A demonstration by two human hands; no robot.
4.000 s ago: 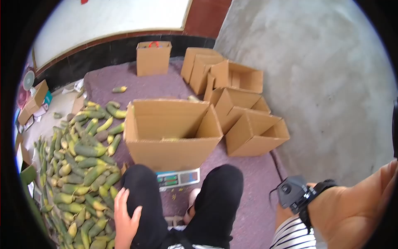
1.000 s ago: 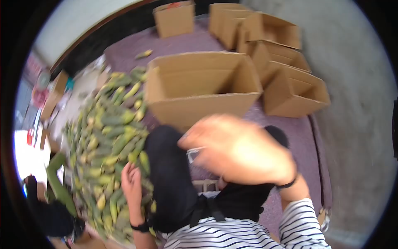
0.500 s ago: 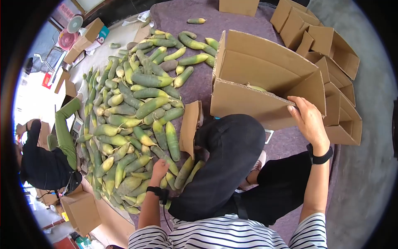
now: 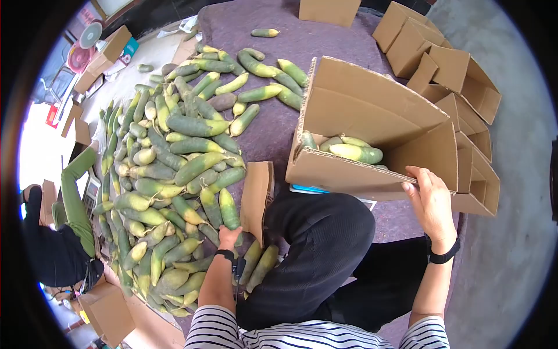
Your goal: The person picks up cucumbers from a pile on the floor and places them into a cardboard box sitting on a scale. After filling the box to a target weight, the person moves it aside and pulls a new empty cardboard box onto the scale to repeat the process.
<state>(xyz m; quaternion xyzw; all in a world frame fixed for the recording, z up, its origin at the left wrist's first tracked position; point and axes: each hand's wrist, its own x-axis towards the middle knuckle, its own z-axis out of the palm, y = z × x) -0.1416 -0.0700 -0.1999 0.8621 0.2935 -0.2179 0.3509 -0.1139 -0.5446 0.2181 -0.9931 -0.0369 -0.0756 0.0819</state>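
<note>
Green radishes (image 4: 192,168) lie in a big pile at the left. My left hand (image 4: 230,237) is closed at the lower end of one green radish (image 4: 228,210) on the pile's near right side; its fingertips are partly hidden. A tall open cardboard box (image 4: 354,168) stands in front of my knee, tilted towards me. Several green radishes (image 4: 356,153) lie inside it. My right hand (image 4: 431,206) grips the box's near rim at the right corner, fingers over the edge and thumb outside.
Open cardboard boxes (image 4: 465,87) stand in a row at the right. A loose cardboard flap (image 4: 256,198) stands between pile and knee. At the far left another person in green sleeves (image 4: 78,198) sits beside the pile. A single radish (image 4: 265,33) lies on the purple cloth (image 4: 232,23).
The box has tipped towards me, so the radishes inside show more. My left hand has moved right to the end of a radish. My right hand stays on the rim.
</note>
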